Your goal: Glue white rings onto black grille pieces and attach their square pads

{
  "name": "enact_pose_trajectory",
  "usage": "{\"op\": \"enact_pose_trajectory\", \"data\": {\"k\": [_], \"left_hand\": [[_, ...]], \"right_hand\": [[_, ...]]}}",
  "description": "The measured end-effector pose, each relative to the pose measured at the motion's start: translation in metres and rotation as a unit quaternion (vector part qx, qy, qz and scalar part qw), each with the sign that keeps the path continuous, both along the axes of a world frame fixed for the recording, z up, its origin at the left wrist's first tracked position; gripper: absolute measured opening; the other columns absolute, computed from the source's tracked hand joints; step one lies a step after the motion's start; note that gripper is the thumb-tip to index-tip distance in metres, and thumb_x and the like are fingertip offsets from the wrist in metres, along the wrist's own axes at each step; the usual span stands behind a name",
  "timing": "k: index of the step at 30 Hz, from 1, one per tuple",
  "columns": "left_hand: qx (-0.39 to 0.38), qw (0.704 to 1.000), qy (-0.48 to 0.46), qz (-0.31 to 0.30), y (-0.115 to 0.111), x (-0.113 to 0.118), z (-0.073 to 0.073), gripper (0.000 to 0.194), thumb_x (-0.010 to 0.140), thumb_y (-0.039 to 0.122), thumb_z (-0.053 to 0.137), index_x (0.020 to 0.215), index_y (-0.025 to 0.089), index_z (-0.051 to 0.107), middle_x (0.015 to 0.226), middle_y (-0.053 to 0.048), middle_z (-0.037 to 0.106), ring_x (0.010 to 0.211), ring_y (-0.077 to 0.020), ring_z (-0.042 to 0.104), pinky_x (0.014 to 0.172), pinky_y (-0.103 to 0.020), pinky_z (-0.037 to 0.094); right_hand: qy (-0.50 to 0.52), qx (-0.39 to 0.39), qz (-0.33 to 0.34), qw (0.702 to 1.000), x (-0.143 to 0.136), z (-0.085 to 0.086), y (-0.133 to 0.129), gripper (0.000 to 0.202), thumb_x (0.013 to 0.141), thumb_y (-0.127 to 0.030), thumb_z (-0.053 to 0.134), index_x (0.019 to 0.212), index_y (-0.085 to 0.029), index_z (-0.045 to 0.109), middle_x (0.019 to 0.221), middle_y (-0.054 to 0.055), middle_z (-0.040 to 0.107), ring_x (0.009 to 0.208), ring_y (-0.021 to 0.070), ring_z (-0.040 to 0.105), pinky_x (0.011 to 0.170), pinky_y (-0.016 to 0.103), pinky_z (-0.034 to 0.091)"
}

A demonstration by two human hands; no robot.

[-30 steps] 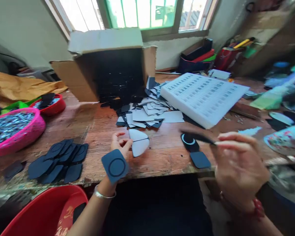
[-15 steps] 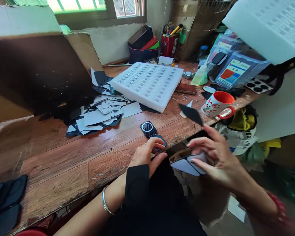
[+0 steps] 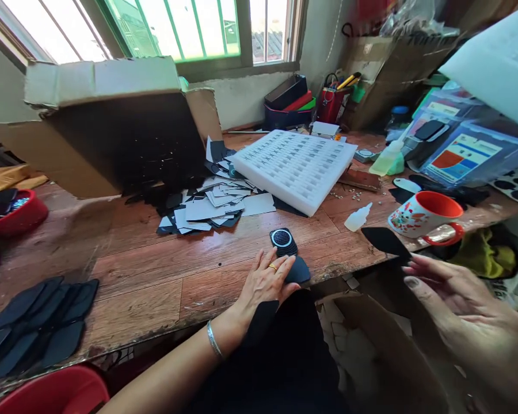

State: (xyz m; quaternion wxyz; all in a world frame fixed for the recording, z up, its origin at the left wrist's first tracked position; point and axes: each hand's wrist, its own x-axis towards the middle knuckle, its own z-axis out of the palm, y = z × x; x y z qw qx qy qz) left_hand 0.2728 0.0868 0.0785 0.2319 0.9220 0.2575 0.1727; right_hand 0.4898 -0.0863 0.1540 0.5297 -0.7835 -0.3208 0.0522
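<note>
My left hand [image 3: 265,282] lies on the table edge with its fingers stretched out, touching a dark rounded pad [image 3: 299,270]. Just beyond the fingertips sits a black square device [image 3: 284,241] with a light ring on it. Between the fingertips of my right hand [image 3: 461,299], at the right, a thin black sheet [image 3: 384,239] is pinched by its corner, over the table's front edge. A black piece [image 3: 263,317] lies by my left wrist.
White foam tray [image 3: 293,167], pile of white and black cut pieces [image 3: 211,207], floral mug [image 3: 427,213], small white bottle [image 3: 358,217], stacked black pads [image 3: 43,316] at the left. An open cardboard box [image 3: 125,132] stands behind. Below the edge is another box [image 3: 384,345].
The view has shifted left. The white-backed piece near my right hand is gone from sight; that hand still holds the black sheet. My left hand's fingers have flattened onto the dark pad.
</note>
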Motion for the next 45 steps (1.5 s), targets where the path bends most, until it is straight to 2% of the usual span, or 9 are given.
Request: {"op": "enact_pose_trajectory", "data": {"k": [9, 15, 21, 24, 30, 33, 37, 41, 45], "left_hand": [[0.073, 0.99, 0.021, 0.118, 0.037, -0.125, -0.016, 0.048, 0.09, 0.038, 0.064, 0.133, 0.021, 0.056, 0.13, -0.013, 0.067, 0.142, -0.0294, 0.041, 0.121, -0.057, 0.019], [-0.006, 0.974, -0.03, 0.223, 0.031, -0.187, 0.006, 0.031, 0.089, 0.037, 0.064, 0.117, 0.024, 0.067, 0.124, -0.01, 0.07, 0.134, -0.0301, 0.05, 0.117, -0.054, 0.028], [-0.263, 0.878, -0.245, 0.317, 0.017, -0.168, 0.019, 0.04, 0.072, 0.041, 0.077, 0.106, 0.021, 0.068, 0.1, -0.008, 0.07, 0.095, -0.0247, 0.065, 0.088, -0.037, 0.05], [-0.373, 0.83, -0.288, 0.296, 0.015, -0.156, 0.016, 0.027, 0.075, 0.043, 0.074, 0.084, 0.018, 0.067, 0.08, -0.004, 0.065, 0.076, -0.0186, 0.061, 0.073, -0.031, 0.048], [-0.264, 0.865, -0.29, 0.313, 0.016, -0.157, 0.022, 0.014, 0.076, 0.029, 0.068, 0.067, 0.02, 0.061, 0.084, -0.002, 0.059, 0.083, -0.0191, 0.057, 0.08, -0.032, 0.045], [-0.22, 0.878, -0.251, 0.344, 0.017, -0.159, 0.024, 0.013, 0.074, 0.025, 0.068, 0.065, 0.02, 0.06, 0.086, -0.003, 0.056, 0.086, -0.0205, 0.057, 0.084, -0.035, 0.046], [-0.156, 0.906, -0.189, 0.345, 0.017, -0.158, 0.015, 0.009, 0.073, 0.022, 0.073, 0.079, 0.021, 0.067, 0.097, -0.005, 0.057, 0.097, -0.0241, 0.058, 0.091, -0.039, 0.047], [-0.056, 0.908, -0.107, 0.401, 0.017, -0.159, 0.004, 0.079, 0.068, 0.018, 0.08, 0.139, 0.026, 0.048, 0.126, -0.011, 0.05, 0.116, -0.0304, 0.051, 0.102, -0.047, 0.042], [-0.08, 0.908, -0.012, 0.411, 0.025, -0.165, -0.002, 0.096, 0.068, 0.019, 0.08, 0.151, 0.024, 0.031, 0.127, -0.014, 0.055, 0.118, -0.0347, 0.051, 0.104, -0.053, 0.039]], "right_hand": [[0.325, 0.047, 0.155, 0.932, -0.032, -0.033, 0.081, 0.04, 0.057, -0.049, 0.089, 0.088, -0.025, 0.079, 0.087, 0.005, 0.075, 0.074, 0.0183, 0.067, 0.065, 0.028, 0.058], [0.457, 0.022, 0.27, 0.847, -0.095, -0.036, 0.119, 0.028, 0.068, -0.041, 0.086, 0.086, -0.021, 0.08, 0.081, 0.007, 0.072, 0.069, 0.017, 0.063, 0.061, 0.03, 0.055], [0.482, -0.048, 0.397, 0.779, -0.138, -0.047, 0.144, 0.028, 0.073, -0.043, 0.083, 0.086, -0.019, 0.08, 0.081, 0.008, 0.072, 0.071, 0.0179, 0.063, 0.065, 0.032, 0.054], [0.343, -0.064, 0.449, 0.823, -0.153, -0.047, 0.15, 0.033, 0.08, -0.049, 0.074, 0.09, -0.019, 0.08, 0.083, 0.01, 0.071, 0.071, 0.0201, 0.064, 0.065, 0.035, 0.055], [-0.077, -0.015, 0.412, 0.908, -0.167, -0.052, 0.159, 0.041, 0.084, -0.046, 0.068, 0.116, -0.02, 0.072, 0.109, 0.013, 0.07, 0.098, 0.0288, 0.065, 0.083, 0.045, 0.056], [-0.027, -0.037, 0.424, 0.904, -0.167, -0.054, 0.17, 0.054, 0.076, -0.045, 0.075, 0.122, -0.017, 0.067, 0.11, 0.014, 0.071, 0.092, 0.0276, 0.067, 0.069, 0.039, 0.058], [0.101, -0.105, 0.487, 0.861, -0.172, -0.045, 0.181, 0.027, 0.08, -0.044, 0.068, 0.08, -0.018, 0.073, 0.077, 0.006, 0.071, 0.065, 0.0186, 0.063, 0.056, 0.029, 0.051], [0.162, -0.11, 0.426, 0.883, -0.174, -0.038, 0.187, 0.032, 0.076, -0.049, 0.071, 0.069, -0.018, 0.067, 0.06, 0.0, 0.06, 0.055, 0.0142, 0.052, 0.05, 0.026, 0.04], [0.241, -0.103, 0.378, 0.888, -0.165, -0.043, 0.193, 0.039, 0.066, -0.055, 0.08, 0.067, -0.018, 0.067, 0.067, 0.003, 0.064, 0.063, 0.0152, 0.054, 0.058, 0.026, 0.044]]}}
